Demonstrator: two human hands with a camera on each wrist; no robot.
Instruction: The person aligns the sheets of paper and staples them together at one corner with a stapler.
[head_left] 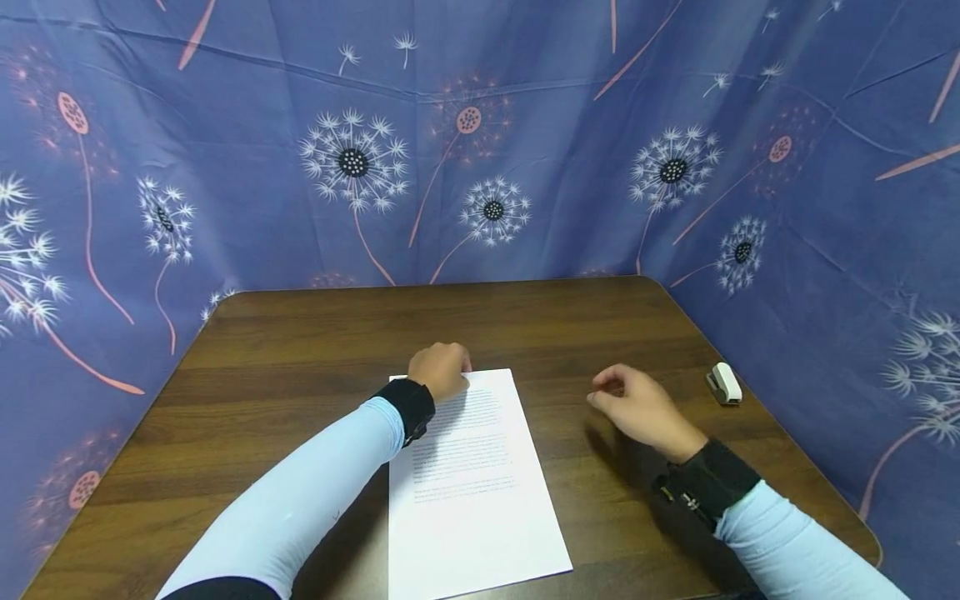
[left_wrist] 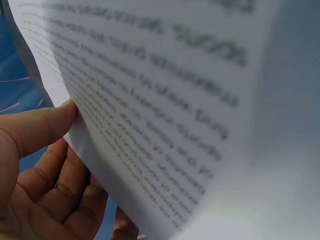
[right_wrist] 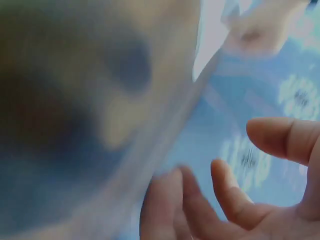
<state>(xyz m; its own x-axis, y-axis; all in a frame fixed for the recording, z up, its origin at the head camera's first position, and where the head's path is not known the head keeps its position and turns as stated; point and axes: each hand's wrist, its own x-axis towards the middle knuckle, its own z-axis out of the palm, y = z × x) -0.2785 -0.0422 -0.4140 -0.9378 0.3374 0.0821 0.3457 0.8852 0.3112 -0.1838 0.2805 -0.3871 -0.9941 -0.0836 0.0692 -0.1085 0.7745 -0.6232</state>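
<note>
White printed paper (head_left: pixel 480 517) lies lengthwise on the table, its text in the upper half. At its top edge my left hand (head_left: pixel 441 371) grips it; in the left wrist view the thumb (left_wrist: pixel 50 122) presses the printed side of the paper (left_wrist: pixel 135 100) and the other fingers curl behind the edge. Whether it is one sheet or more I cannot tell. To the right of the paper my right hand (head_left: pixel 645 408) hovers over the table, fingers loosely bent and holding nothing. The right wrist view shows its thumb (right_wrist: pixel 285 137) apart from the fingers.
A small white-and-grey stapler (head_left: pixel 724 384) stands near the table's right edge, beyond the right hand. The brown wooden table (head_left: pixel 300 333) has rounded corners. Blue cloth with a dandelion print (head_left: pixel 570 167) hangs behind it and along its sides.
</note>
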